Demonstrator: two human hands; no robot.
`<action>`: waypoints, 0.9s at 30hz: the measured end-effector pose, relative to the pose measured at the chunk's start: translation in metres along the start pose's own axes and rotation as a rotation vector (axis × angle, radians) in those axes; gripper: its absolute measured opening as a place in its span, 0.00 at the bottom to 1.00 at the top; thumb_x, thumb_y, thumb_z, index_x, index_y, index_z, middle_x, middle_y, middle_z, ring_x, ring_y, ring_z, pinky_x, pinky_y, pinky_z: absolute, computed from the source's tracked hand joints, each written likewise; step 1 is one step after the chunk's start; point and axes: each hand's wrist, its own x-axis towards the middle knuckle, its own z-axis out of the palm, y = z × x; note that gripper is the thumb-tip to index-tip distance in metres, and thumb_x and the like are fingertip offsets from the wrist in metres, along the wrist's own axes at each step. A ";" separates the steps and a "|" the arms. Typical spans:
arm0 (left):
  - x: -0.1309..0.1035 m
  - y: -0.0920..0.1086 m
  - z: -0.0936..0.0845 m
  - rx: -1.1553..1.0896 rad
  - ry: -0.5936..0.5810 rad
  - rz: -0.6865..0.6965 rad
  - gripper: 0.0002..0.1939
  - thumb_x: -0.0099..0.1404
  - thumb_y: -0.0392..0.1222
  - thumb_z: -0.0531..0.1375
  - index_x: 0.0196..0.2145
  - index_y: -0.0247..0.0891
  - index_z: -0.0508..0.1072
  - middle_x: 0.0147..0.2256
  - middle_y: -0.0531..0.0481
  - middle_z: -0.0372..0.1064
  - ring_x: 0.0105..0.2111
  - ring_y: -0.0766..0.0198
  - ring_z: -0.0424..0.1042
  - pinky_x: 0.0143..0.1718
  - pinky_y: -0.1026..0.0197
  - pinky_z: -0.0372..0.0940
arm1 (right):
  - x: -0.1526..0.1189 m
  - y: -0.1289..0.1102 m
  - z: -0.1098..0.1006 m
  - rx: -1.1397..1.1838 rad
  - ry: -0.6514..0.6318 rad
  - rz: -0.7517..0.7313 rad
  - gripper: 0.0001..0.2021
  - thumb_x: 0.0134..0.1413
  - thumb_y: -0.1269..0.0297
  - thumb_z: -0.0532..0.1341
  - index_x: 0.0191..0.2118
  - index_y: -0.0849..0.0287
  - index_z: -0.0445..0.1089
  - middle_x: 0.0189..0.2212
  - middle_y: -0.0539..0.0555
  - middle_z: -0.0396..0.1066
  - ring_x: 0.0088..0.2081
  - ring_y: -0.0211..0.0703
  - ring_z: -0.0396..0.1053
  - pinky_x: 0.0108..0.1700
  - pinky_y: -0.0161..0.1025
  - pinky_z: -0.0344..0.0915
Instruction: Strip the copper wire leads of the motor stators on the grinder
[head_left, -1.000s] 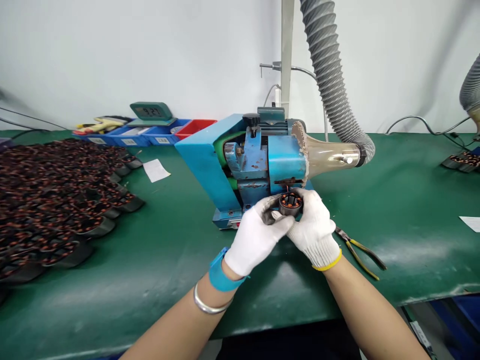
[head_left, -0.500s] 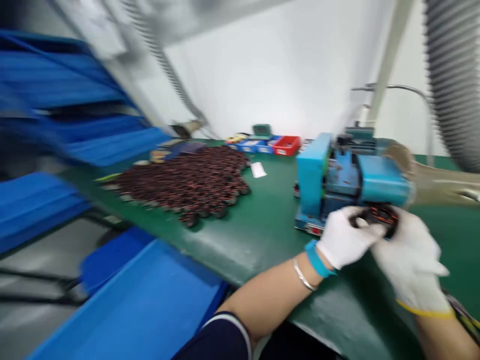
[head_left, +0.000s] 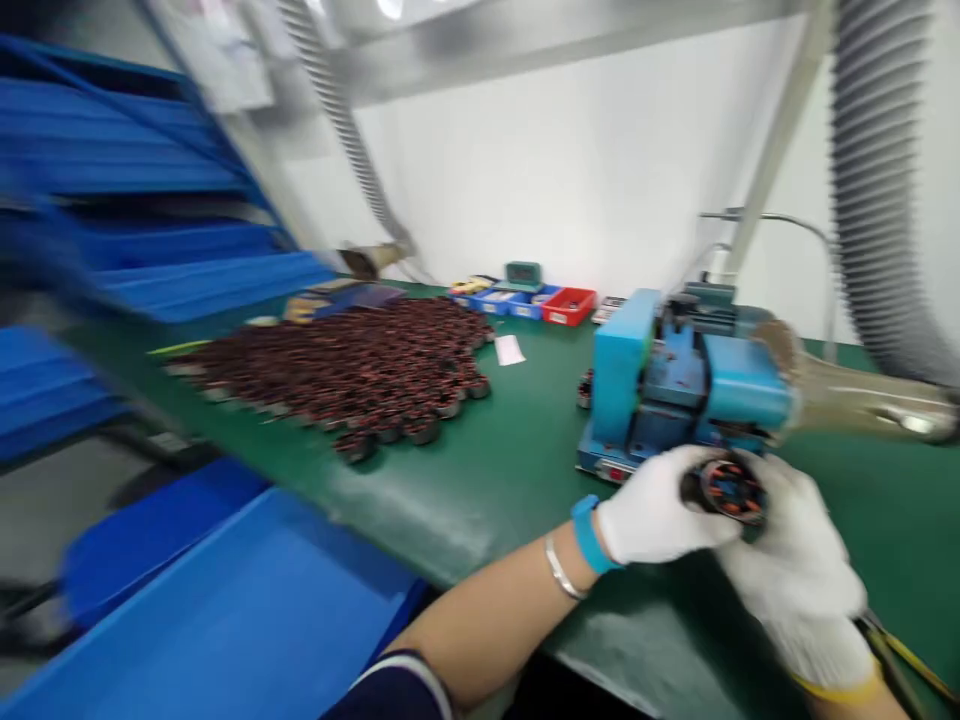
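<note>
Between my two white-gloved hands is a motor stator (head_left: 729, 488), a dark ring with copper-coloured windings whose open face is turned toward me. My left hand (head_left: 667, 507) is closed on its left side. My right hand (head_left: 796, 548), somewhat blurred, wraps round its right side, and its fingertips are partly hidden. Just behind the stator stands a blue belt sanding or grinding machine (head_left: 619, 365). The stator appears apart from it, in front of the machine's right end.
Many similar stators (head_left: 375, 370) are packed together on the green table (head_left: 517, 470). Behind them sit a red bin (head_left: 568, 306) and several blue bins. A blue tray (head_left: 247, 600) is at lower left, pliers (head_left: 892, 650) at right. A duct hose (head_left: 881, 200) hangs above.
Both hands have drawn the stator down and toward me, away from the machine. Its wound face has turned into view. The camera view has shifted slightly.
</note>
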 end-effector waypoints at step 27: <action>-0.001 -0.002 -0.005 0.573 0.014 0.081 0.21 0.50 0.38 0.66 0.42 0.37 0.66 0.40 0.46 0.73 0.40 0.60 0.75 0.41 0.61 0.72 | 0.004 0.003 -0.039 0.533 -0.121 0.613 0.18 0.59 0.51 0.53 0.24 0.57 0.61 0.21 0.46 0.63 0.26 0.35 0.60 0.29 0.33 0.57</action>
